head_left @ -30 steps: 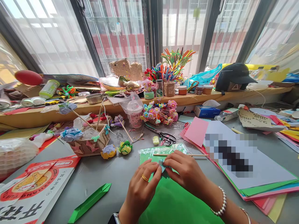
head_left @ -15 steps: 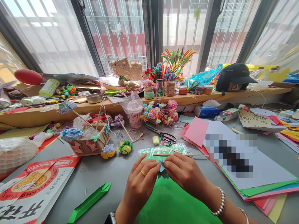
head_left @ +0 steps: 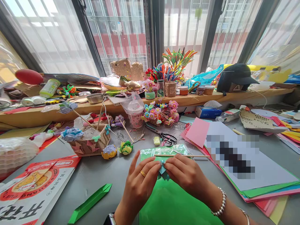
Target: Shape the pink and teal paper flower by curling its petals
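Both my hands meet over a green paper sheet point(head_left: 173, 203) near the table's front edge. My left hand point(head_left: 140, 184), with a gold ring, pinches a small teal folded paper piece point(head_left: 162, 168) from the left, index finger raised. My right hand point(head_left: 185, 175), a bead bracelet at its wrist, pinches the same piece from the right. A thin wooden stick point(head_left: 180, 155) lies just beyond my fingers on a packet of green paper point(head_left: 164, 150).
Black scissors point(head_left: 167, 138) lie behind the packet. A folded green strip point(head_left: 90, 203) is front left beside a red-and-white printed bag point(head_left: 35, 187). A basket point(head_left: 89, 143) with paper flowers stands left. Stacked coloured sheets point(head_left: 257, 175) fill the right. The window ledge holds clutter.
My hands have shifted slightly up and away from me with the teal piece. My left index finger has lifted off it.
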A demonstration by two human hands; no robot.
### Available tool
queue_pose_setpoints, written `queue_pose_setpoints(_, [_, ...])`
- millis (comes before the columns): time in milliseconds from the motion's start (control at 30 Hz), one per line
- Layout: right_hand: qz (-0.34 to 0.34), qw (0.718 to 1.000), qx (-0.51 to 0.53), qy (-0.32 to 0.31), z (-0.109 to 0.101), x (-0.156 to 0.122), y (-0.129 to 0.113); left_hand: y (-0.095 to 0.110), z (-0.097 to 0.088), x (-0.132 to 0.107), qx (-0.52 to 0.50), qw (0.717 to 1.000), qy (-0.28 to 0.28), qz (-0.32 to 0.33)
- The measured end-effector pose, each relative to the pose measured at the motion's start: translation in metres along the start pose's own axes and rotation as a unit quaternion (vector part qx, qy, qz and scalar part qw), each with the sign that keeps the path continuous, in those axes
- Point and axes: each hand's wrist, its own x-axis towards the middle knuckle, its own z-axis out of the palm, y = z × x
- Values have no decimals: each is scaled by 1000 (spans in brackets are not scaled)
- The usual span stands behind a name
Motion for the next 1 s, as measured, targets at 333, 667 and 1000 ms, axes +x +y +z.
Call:
queue_pose_setpoints(333, [36, 998, 53, -29, 2, 2, 4, 2, 4, -4, 15, 1000, -1, -11])
queue_pose_setpoints(667, [52, 998, 24, 1, 5, 1, -2, -2, 1, -2, -20, 1000, -17, -11])
queue_pose_setpoints(1000, [39, 999, 13, -14, 0, 4, -1, -3, 1, -5, -2, 999, -23, 32])
